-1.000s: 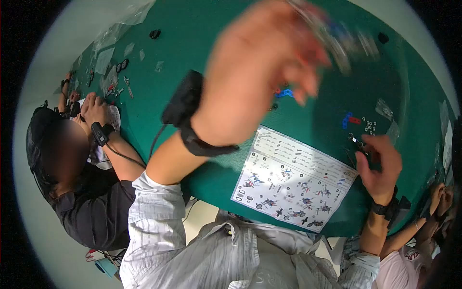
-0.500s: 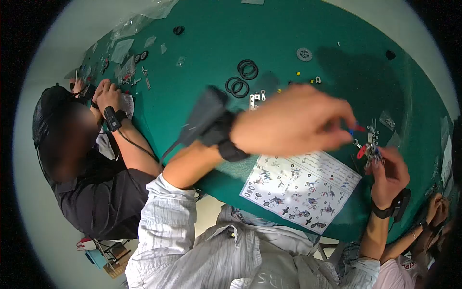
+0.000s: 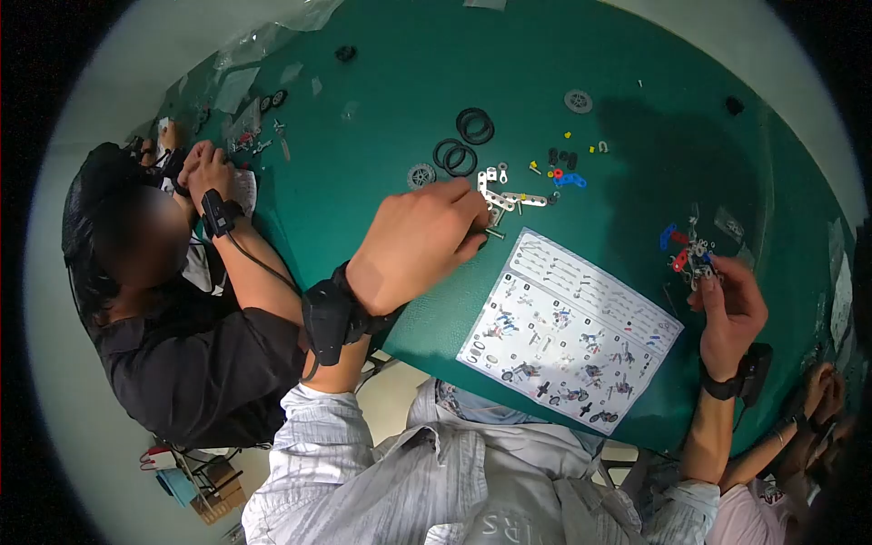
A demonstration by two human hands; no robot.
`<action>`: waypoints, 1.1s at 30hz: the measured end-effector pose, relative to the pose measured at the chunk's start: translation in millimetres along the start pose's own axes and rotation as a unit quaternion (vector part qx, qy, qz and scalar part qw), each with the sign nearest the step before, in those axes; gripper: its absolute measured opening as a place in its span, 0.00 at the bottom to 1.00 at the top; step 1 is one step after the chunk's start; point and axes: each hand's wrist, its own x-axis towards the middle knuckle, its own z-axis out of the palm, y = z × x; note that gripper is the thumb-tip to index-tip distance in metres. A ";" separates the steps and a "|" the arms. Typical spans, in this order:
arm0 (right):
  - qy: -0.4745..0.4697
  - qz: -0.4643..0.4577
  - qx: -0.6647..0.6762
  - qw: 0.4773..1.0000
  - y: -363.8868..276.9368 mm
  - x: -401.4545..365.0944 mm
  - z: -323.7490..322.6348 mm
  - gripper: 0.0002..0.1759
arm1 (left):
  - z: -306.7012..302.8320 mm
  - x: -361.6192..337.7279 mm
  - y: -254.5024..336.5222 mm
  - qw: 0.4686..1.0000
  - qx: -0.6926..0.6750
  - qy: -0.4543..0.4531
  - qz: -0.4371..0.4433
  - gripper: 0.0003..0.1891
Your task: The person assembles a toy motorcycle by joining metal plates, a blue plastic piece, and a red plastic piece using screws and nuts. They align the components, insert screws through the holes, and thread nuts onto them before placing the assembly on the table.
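My left hand is over the table at centre, thumb and forefinger apart beside a small pile of white perforated strips and long screws. Its fingertips overlap the edge of that pile, and nothing shows held between them. Farther right, my right hand pinches a part-built metal model with red, blue and silver pieces, thumb in front. My fingers cover part of the model. A printed instruction sheet with step pictures lies between my hands.
Beyond my left hand lie black rubber tyres and a grey spoked wheel. A second wheel, a blue bent piece and small yellow parts sit farther back. A person in black works at left; another person's hands are at right.
My left hand has moved left, away from the model in my right hand, to the white strips. My right hand stays nearly in place with the model.
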 end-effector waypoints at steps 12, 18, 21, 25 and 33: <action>-0.016 -0.005 0.006 1.000 -1.3 6.2 -2.0 0.12 | 0.2 17.4 7.0 0.997 0.015 -0.061 -0.049 0.05; -0.013 -0.053 0.002 0.999 0.2 8.3 -1.9 0.11 | 8.4 12.9 20.0 0.994 0.088 -0.002 -0.063 0.06; -0.011 -0.056 0.002 0.998 -1.0 9.7 -0.8 0.11 | 12.2 10.4 21.4 0.988 0.138 0.030 -0.057 0.06; -0.018 -0.051 -0.013 0.998 -3.3 9.2 -1.6 0.11 | 19.8 9.7 21.2 0.979 0.190 0.054 -0.053 0.04; -0.025 -0.041 -0.008 0.999 -4.6 9.6 -2.0 0.11 | -24.1 9.6 26.5 0.990 0.059 0.131 -0.013 0.07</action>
